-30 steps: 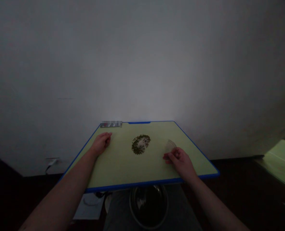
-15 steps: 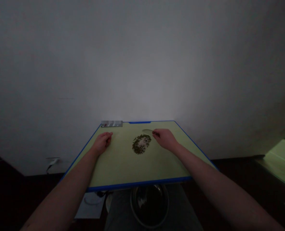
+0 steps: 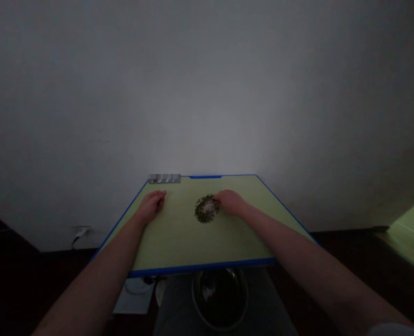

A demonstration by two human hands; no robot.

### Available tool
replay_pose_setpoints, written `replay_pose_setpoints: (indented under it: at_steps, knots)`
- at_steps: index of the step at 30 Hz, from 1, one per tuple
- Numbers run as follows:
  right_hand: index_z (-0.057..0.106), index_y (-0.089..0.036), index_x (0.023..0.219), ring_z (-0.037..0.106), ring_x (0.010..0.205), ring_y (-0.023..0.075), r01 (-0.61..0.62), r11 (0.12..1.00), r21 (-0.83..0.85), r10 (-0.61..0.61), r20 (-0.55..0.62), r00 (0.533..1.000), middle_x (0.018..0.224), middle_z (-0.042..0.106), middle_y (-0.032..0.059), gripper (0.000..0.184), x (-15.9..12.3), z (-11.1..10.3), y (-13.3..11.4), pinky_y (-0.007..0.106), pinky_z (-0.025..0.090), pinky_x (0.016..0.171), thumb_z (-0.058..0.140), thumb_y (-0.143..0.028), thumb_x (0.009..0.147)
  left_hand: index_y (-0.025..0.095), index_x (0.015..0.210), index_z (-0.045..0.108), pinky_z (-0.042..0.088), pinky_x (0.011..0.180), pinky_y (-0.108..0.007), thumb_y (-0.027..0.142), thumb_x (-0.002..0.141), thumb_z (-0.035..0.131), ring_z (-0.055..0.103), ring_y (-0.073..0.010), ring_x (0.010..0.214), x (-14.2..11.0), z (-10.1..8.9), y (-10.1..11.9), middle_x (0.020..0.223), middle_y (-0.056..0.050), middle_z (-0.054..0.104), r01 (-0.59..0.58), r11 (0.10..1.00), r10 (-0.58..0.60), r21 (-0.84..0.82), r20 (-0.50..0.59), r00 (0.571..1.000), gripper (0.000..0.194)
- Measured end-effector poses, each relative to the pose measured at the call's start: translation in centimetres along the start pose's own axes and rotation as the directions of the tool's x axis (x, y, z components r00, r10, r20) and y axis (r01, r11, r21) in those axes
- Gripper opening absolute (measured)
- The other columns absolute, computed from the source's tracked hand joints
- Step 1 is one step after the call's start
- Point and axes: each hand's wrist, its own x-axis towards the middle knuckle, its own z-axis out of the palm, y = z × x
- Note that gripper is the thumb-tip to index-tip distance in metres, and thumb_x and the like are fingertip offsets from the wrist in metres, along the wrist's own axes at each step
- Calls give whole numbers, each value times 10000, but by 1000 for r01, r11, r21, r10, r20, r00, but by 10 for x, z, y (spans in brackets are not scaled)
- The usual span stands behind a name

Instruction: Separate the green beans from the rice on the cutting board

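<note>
A small heap of dark green beans mixed with white grains (image 3: 206,208) lies in the middle of a yellow-green tabletop with a blue rim (image 3: 199,269). My right hand (image 3: 230,202) rests at the heap's right edge with its fingers closed. The clear spoon it carried a moment ago barely shows now. My left hand (image 3: 152,203) lies on the table to the left of the heap, fingers curled in, and I see nothing in it.
A plain grey wall stands right behind the table. A blurred label (image 3: 164,178) sits at the table's far left corner. Below the near edge are a dark round bowl (image 3: 220,295) and a white sheet (image 3: 134,298). Another green surface (image 3: 410,231) shows at the right.
My right hand, holding a clear spoon, has moved from the table's near right up behind the heap and now down onto the heap's right edge. My left hand has stayed put.
</note>
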Motion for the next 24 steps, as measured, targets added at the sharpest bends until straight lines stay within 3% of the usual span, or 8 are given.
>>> replay_pose_setpoints:
  at_steps: [4,12,18,24]
  knots:
    - [660,-204,1051,622,979,225,10,1000,11,-10,-10,1000,1030,684,98,229,-11,2,-3,326,448,833,470,-239,928,168,509,442,193,339,-186,358,647,693,315,-39,332,-1,1,1,408,66,391,-3,1000,3,-1,-2,1000,344]
    - [705,-226,958,640,936,216,-6,995,98,11,-46,999,984,721,70,212,-32,-8,-3,264,407,764,519,-235,857,170,520,437,188,338,-185,364,644,694,305,-40,335,-2,2,1,412,66,391,-2,1000,2,-5,9,1000,346]
    - [651,-181,1103,650,850,182,-195,962,190,224,-148,963,951,721,69,301,-49,-18,16,246,415,714,468,-246,872,168,528,442,191,337,-183,369,644,701,309,-39,339,-1,0,1,422,63,398,7,1000,-7,1,9,1000,348]
    - [657,-125,1107,659,863,226,-362,900,242,402,-143,904,905,726,108,366,-64,0,23,276,428,738,529,-165,766,169,539,444,195,332,-175,381,624,714,307,-38,341,-1,0,1,427,68,401,17,1000,-17,-3,2,1000,353]
